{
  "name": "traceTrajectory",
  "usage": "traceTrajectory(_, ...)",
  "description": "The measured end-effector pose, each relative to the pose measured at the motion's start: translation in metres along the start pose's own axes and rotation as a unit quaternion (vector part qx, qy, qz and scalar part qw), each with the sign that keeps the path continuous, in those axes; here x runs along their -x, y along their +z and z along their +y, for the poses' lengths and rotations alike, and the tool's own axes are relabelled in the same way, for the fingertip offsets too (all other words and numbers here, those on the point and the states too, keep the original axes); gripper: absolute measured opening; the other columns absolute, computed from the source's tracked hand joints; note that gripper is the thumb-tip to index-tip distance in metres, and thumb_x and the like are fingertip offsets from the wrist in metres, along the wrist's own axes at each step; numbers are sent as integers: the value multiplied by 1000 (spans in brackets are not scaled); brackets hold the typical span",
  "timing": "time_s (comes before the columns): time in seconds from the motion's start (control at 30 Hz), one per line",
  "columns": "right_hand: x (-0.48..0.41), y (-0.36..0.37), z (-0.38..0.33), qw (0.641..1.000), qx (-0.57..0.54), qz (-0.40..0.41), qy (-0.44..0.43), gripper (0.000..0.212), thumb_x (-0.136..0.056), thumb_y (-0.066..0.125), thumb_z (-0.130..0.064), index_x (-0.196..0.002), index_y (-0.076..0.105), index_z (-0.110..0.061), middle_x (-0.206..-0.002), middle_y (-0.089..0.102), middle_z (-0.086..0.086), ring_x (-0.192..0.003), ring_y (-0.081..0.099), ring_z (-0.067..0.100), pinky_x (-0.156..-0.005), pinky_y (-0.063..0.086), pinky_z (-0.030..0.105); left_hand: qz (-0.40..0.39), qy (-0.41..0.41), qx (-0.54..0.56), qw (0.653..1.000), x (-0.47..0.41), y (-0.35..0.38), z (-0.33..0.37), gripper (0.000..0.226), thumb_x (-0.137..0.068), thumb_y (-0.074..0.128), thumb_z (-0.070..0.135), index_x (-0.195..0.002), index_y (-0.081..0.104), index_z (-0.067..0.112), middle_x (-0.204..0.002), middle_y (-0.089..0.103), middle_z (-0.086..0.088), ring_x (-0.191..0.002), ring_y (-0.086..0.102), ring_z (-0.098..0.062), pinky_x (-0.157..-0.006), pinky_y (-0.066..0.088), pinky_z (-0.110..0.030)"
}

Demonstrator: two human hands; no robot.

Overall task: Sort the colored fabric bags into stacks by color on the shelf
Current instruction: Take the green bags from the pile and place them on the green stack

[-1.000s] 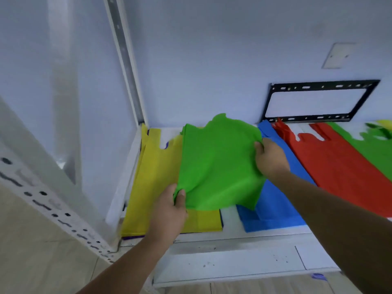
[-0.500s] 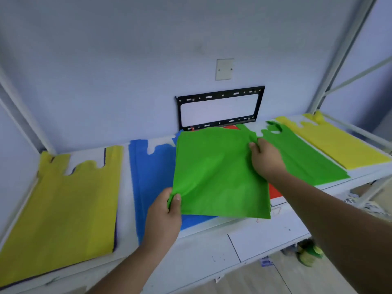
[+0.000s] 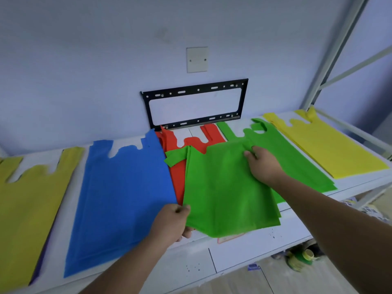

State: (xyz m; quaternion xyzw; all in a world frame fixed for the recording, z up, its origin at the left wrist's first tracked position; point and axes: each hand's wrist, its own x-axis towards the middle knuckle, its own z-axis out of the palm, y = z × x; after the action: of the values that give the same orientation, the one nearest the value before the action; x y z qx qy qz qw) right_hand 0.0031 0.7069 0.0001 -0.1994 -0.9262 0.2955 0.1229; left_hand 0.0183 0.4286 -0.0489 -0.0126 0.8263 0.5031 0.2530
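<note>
The white shelf [image 3: 233, 257] runs left to right and carries a yellow stack [image 3: 25, 209] at the left end, then a blue stack [image 3: 123, 192], a red stack [image 3: 176, 166], a green stack [image 3: 301, 158] and a second yellow stack [image 3: 331, 145] at the right end. The held green bag [image 3: 224, 194] lies over the red stack, long axis near to far, handles far, with its right edge overlapping the green stack. That stack is just right of it, nearer the right hand [image 3: 263, 164], which pinches the bag's far edge. The left hand [image 3: 169, 223] grips its near left corner. The bag probably needs a short shift rightward.
</note>
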Motion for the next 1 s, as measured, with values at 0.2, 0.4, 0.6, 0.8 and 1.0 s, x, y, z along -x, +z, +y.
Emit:
traceTrajectory(0.2, -49, -8, 31, 999, -28, -41, -1, 33, -101, 45, -33, -73, 43, -15, -63, 45, 2, -53, 43, 17, -47, 29, 25, -26, -55, -54, 997, -50, 25, 34, 23, -99, 54, 27, -101, 66, 8, -91, 69, -10, -73, 69, -22, -57, 61, -30)
traceTrajectory(0.4, -121, -40, 57, 997, -62, -40, -2, 32, -100, 46, -32, -72, 45, -19, -73, 50, 2, -75, 48, 19, -58, 32, 26, 115, 109, -141, 977, -77, 48, 103, 22, -101, 47, 22, -83, 57, 16, -71, 60, -2, -54, 64, -15, -50, 56, -33)
traceTrajectory(0.6, -224, -144, 51, 958, -265, 68, -91, 24, -95, 51, -30, -93, 68, -12, -94, 73, 10, -85, 68, 26, -81, 57, 38, 314, 281, -63, 905, -86, 68, 239, 13, -101, 48, 23, -92, 57, 21, -75, 60, 7, -57, 56, 0, -52, 45, -22)
traceTrajectory(0.8, -259, -188, 91, 941, -331, 7, -61, 13, -94, 57, -25, -90, 68, -21, -90, 72, 6, -74, 69, 22, -70, 57, 31, 313, 240, -27, 919, -85, 137, 259, 20, -103, 46, 28, -95, 63, 19, -75, 66, 1, -57, 54, -13, -48, 42, -18)
traceTrajectory(1.0, -246, -129, 179, 962, -236, -111, 78, 15, -88, 65, -22, -96, 67, -10, -91, 74, 15, -71, 70, 27, -67, 59, 33, 219, 91, -27, 971, -102, 202, 186, 26, -101, 49, 28, -81, 62, 17, -70, 67, -14, -52, 58, -17, -51, 54, -39)
